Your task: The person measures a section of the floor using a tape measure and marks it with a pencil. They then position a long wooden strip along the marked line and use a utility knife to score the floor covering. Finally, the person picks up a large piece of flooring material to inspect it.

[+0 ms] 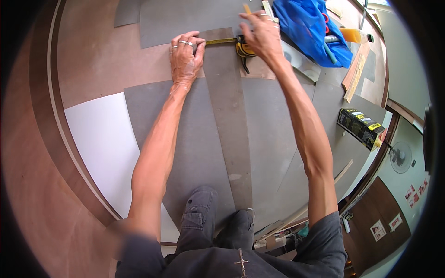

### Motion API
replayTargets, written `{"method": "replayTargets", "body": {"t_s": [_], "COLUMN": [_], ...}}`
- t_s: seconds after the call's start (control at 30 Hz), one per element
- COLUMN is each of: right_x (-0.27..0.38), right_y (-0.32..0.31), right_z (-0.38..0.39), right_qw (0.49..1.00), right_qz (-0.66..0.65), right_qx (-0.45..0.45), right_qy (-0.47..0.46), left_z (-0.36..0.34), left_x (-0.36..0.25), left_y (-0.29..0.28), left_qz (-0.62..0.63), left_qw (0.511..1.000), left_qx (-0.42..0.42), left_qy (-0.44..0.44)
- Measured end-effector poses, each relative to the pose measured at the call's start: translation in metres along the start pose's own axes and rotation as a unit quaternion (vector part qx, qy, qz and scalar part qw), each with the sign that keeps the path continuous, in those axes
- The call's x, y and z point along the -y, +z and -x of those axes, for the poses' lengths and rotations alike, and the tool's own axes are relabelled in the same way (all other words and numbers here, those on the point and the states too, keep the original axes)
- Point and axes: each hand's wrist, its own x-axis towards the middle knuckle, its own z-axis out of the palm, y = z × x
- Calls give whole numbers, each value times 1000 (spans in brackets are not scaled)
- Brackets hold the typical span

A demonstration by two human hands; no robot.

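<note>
Across the far end of a long brown-grey strip [225, 106] lies a yellow and black tape measure [244, 48], its yellow blade pulled out to the left. My left hand [186, 55], with rings on it, is closed at the blade's free end by the strip's left edge; its fingertips are partly hidden. My right hand [265, 34] is beside the tape case, thumb close above it; I cannot tell whether they touch. From its fingers sticks a slightly blurred yellow-orange pencil [247, 8]. A black strap hangs from the case.
Grey sheets [185, 139] and a white sheet [99, 125] cover the wooden surface. At far right are a blue bag [301, 28] with red-handled scissors, an orange bottle [354, 35] and wood strips [356, 76]. A black box [361, 127] lies on the right, before a fan [401, 156].
</note>
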Motion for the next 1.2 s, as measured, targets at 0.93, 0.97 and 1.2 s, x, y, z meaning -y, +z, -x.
{"method": "replayTargets", "body": {"t_s": [0.93,0.97,1.2], "right_x": [22,21,26], "right_y": [-11,-4,5], "right_z": [50,53,55], "right_qw": [966,968,976], "right_qz": [-250,-246,-214], "right_qx": [36,28,4], "right_qy": [48,44,33], "left_z": [-1,-2,-1], "left_x": [3,3,7], "left_y": [0,0,1], "left_qz": [-8,-12,-25], "left_qw": [1000,1000,999], "left_qx": [-11,-10,-21], "left_qy": [-8,-8,-2]}}
